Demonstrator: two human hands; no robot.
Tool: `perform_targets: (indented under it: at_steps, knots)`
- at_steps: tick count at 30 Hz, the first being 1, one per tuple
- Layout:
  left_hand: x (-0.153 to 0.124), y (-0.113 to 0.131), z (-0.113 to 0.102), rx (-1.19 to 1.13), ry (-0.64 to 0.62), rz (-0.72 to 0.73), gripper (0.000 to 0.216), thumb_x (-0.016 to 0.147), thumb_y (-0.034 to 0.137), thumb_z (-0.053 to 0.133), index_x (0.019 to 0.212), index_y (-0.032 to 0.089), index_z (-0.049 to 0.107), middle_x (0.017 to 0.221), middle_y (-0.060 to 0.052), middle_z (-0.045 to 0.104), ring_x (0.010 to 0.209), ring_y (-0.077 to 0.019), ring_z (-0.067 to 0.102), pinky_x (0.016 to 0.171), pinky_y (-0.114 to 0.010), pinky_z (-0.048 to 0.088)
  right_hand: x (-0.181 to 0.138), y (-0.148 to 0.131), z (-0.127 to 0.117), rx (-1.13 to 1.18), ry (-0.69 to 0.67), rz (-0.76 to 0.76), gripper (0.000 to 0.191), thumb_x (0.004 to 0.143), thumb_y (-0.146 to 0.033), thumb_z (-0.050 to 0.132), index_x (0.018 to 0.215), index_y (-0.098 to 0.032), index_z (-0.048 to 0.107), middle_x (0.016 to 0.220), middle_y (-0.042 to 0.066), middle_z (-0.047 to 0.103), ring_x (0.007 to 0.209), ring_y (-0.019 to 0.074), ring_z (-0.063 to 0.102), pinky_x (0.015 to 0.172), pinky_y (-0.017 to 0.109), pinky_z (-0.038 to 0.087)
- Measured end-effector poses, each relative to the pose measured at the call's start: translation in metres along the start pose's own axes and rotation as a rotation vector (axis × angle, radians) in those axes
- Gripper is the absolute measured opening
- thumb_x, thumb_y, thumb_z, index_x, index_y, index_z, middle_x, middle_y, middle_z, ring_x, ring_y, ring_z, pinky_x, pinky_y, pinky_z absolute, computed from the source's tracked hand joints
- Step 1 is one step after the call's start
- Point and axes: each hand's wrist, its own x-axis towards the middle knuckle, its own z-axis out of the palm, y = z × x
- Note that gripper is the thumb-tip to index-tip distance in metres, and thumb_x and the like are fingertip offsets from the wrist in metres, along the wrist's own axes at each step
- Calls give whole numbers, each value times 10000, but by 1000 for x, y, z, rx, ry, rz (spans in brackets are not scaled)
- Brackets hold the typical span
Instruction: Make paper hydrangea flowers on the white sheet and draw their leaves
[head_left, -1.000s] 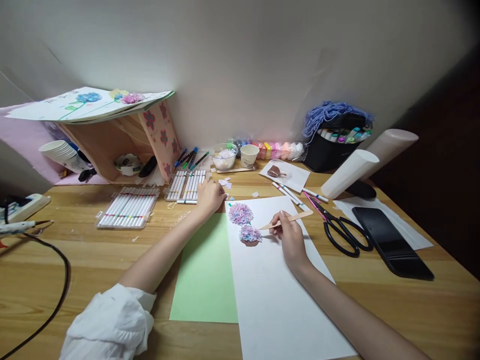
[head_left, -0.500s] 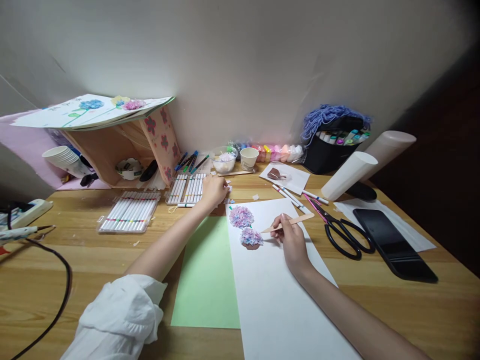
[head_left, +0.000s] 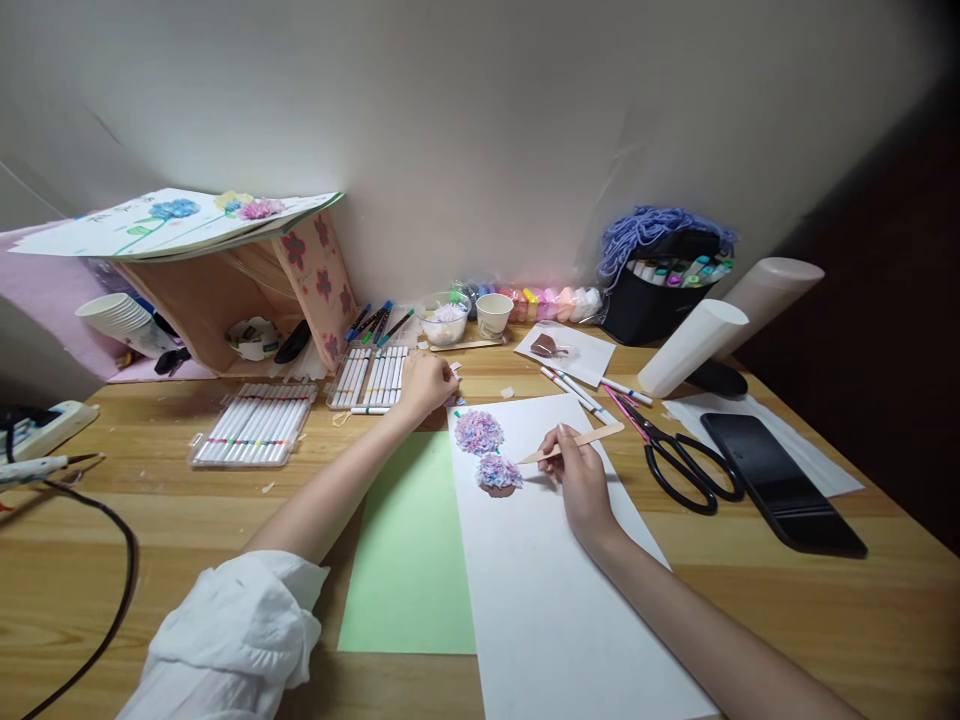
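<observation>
My right hand [head_left: 581, 485] is closed around a flat wooden craft stick [head_left: 604, 433]. Its pointed tip is beside the lower of two pink-and-blue paper flower heads [head_left: 498, 470] on a white sheet of paper [head_left: 559, 590]. Brown shows along that flower's lower edge; the other flower head [head_left: 478, 431] sits just above it. My left hand [head_left: 429, 386] reaches to the table beyond the sheet, fingers bent and pressed together among small paper scraps [head_left: 455, 368]. Whatever its fingertips pinch is hidden. A light green sheet [head_left: 409, 560] lies partly under the white one.
Right of the sheet lie black-handled scissors [head_left: 686, 475] and a phone [head_left: 784, 485]. Marker sets [head_left: 255, 425] are at the left. A paper cup [head_left: 494, 315], a clear bowl [head_left: 442, 325] and a white paper with brown paste [head_left: 547, 346] stand behind. A black cable [head_left: 124, 590] curves at far left.
The whole view has shifted slightly. Both hands keep nearly the same pose, the stick's tip still beside the lower flower and the left fingers still at the scraps.
</observation>
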Motion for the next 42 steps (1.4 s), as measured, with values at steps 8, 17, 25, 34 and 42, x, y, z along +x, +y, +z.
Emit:
perform_targets:
  at_steps: [8, 17, 25, 34, 42]
  knots:
    - [-3, -7, -3, -100, -66, -87, 221, 731, 284, 560, 784, 181, 749, 730, -54, 732, 678, -178, 628, 597, -259, 392, -1, -1, 0, -5, 0, 0, 410, 842, -544, 515, 634, -191, 494, 521, -34, 470, 471, 89, 455, 444, 192, 333]
    - [-9, 1, -6, -36, -22, 60, 212, 712, 321, 597, 781, 183, 742, 846, -87, 725, 879, -255, 623, 802, -339, 417, -2, -4, 0, 7, -5, -2, 417, 818, -557, 544, 629, -188, 499, 540, -34, 475, 478, 83, 463, 441, 186, 333]
    - [-6, 7, -2, 22, -41, 57, 197, 707, 255, 568, 758, 173, 739, 811, -106, 724, 862, -271, 632, 806, -360, 415, -2, -1, 0, 10, -7, 3, 402, 836, -536, 525, 637, -189, 497, 551, -38, 476, 476, 80, 463, 443, 186, 337]
    - [-4, 1, -2, -54, -82, -19, 202, 779, 288, 570, 765, 213, 757, 788, -78, 737, 791, -232, 649, 709, -305, 425, -1, -4, 0, -1, -5, -11, 409, 820, -555, 532, 630, -194, 497, 544, -36, 471, 463, 88, 466, 427, 199, 332]
    - [-6, -2, 0, -154, -97, -76, 240, 851, 335, 559, 868, 177, 739, 827, -82, 729, 792, -201, 627, 684, -278, 420, -2, -6, 1, -5, -3, -5, 423, 812, -567, 534, 622, -191, 498, 519, -37, 475, 453, 84, 459, 426, 196, 327]
